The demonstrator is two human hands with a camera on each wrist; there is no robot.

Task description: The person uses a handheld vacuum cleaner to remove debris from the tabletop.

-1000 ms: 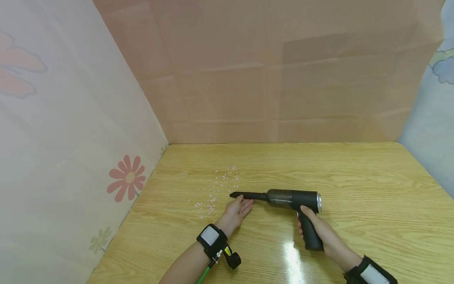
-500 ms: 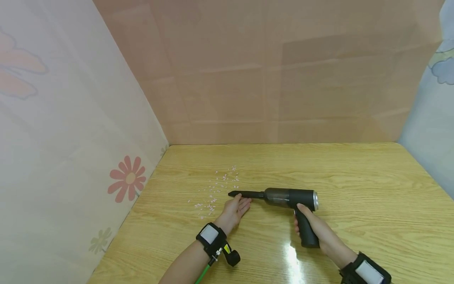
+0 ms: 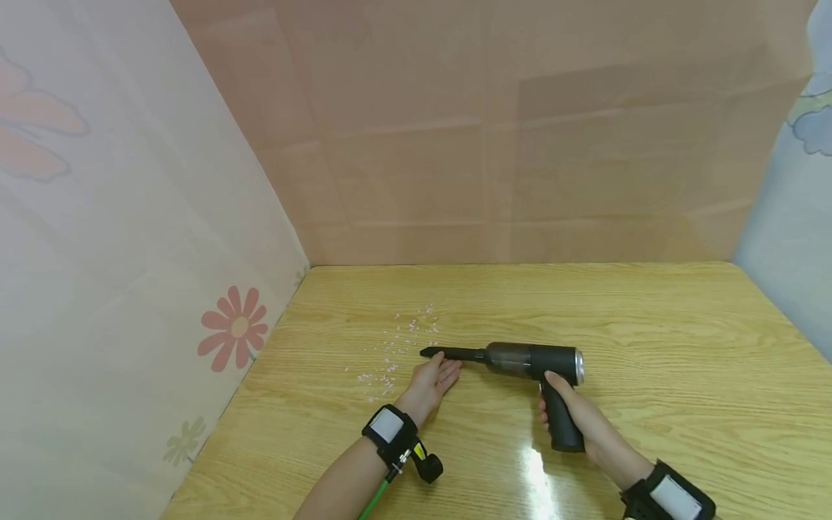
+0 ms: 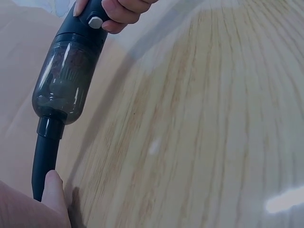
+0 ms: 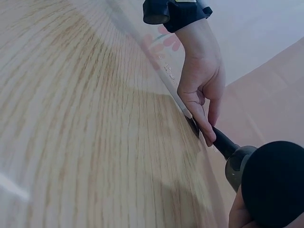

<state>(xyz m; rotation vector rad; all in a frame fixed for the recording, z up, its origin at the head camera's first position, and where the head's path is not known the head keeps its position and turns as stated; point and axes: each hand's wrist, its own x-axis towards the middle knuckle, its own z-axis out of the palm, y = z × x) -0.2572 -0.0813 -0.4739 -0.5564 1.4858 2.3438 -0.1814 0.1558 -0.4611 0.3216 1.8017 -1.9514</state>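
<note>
A black handheld vacuum cleaner [image 3: 510, 359] with a see-through dust cup and slim nozzle is held level above the wooden table. My right hand [image 3: 578, 412] grips its handle, thumb up by the body. At the nozzle [image 3: 458, 354], my left hand [image 3: 432, 383] holds the front part between thumb and fingers, palm turned up, fingers fairly straight. The left wrist view shows the dust cup [image 4: 64, 78] and the left thumb against the nozzle. Small white bits [image 3: 390, 361] lie scattered on the table, left of the nozzle tip.
The wooden table [image 3: 650, 318] meets a brown paper-like backdrop [image 3: 416, 144] at its far edge. A flower-printed sheet [image 3: 162, 253] borders the left side, and a pale blue one [image 3: 786, 238] the right. Each wrist wears a black strap [image 3: 390, 437].
The vacuum cleaner and my right hand have shifted slightly left and up in the head view. My left hand has hardly moved and keeps its hold. The white bits look the same.
</note>
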